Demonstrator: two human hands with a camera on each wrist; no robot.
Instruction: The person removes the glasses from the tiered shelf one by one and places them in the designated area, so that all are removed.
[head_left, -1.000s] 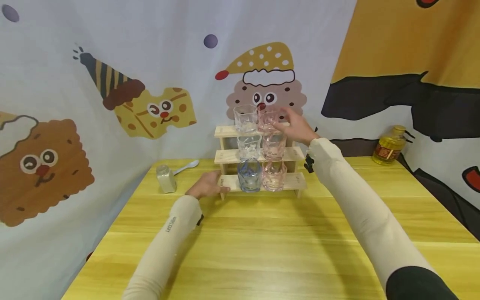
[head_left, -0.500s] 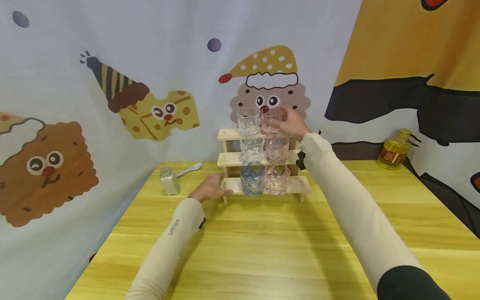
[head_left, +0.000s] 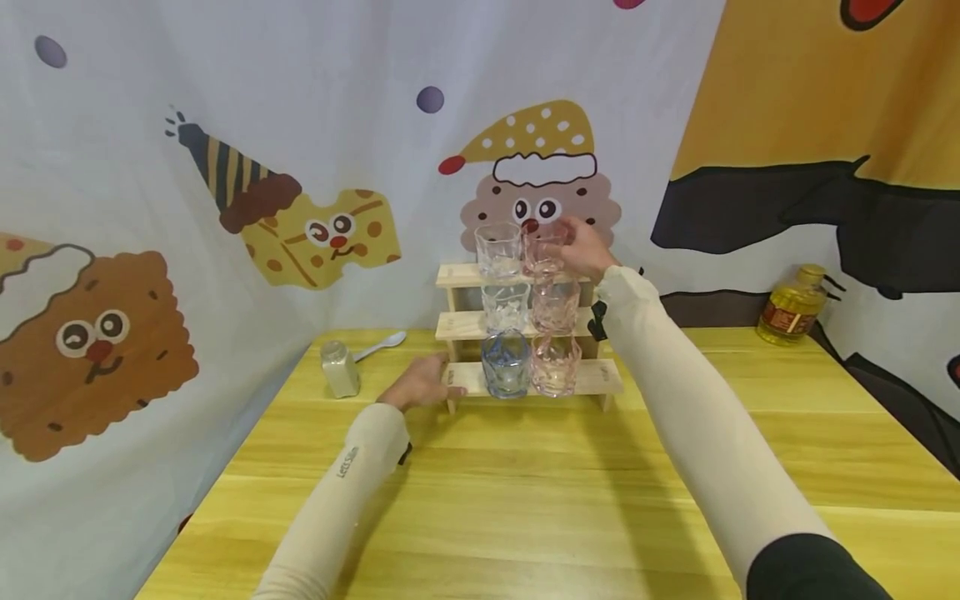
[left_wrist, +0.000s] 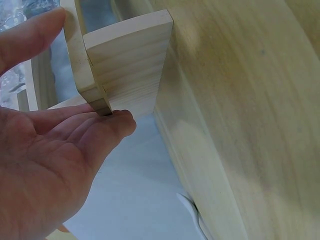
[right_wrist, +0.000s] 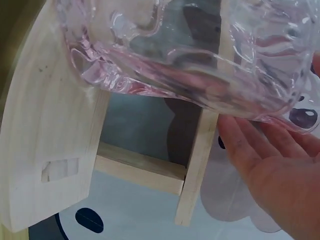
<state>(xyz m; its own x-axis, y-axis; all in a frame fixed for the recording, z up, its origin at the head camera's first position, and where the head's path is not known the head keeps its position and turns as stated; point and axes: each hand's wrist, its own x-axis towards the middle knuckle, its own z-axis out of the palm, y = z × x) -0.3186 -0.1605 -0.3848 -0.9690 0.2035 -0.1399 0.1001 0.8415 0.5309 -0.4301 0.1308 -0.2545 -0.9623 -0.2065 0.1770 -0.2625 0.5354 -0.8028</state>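
A three-tier wooden stand (head_left: 600, 375) holds drinking glasses in two columns. My left hand (head_left: 416, 383) grips the left end of its lowest shelf; in the left wrist view the thumb lies on one face of the board (left_wrist: 75, 55) and the fingers reach behind the other. My right hand (head_left: 588, 250) holds a pink glass (head_left: 536, 257) at the top tier, thumb in front and fingers around its far side. To its left is a clear glass (head_left: 497, 252). Below are a clear glass (head_left: 504, 310) and a pink one (head_left: 555, 308), then a blue glass (head_left: 505, 367) and a pink glass (head_left: 555, 368).
On the wooden table (head_left: 510, 508), a square jar (head_left: 341, 371) of pale contents stands left of the stand, with a white spoon (head_left: 386, 342) behind it. A bottle of yellow oil (head_left: 791, 308) is at the back right. A printed cloth (head_left: 360, 108) hangs behind.
My right hand has closed further around the top pink glass, and its wrist has shifted slightly left. The left hand keeps its place at the stand. The head view has tilted slightly.
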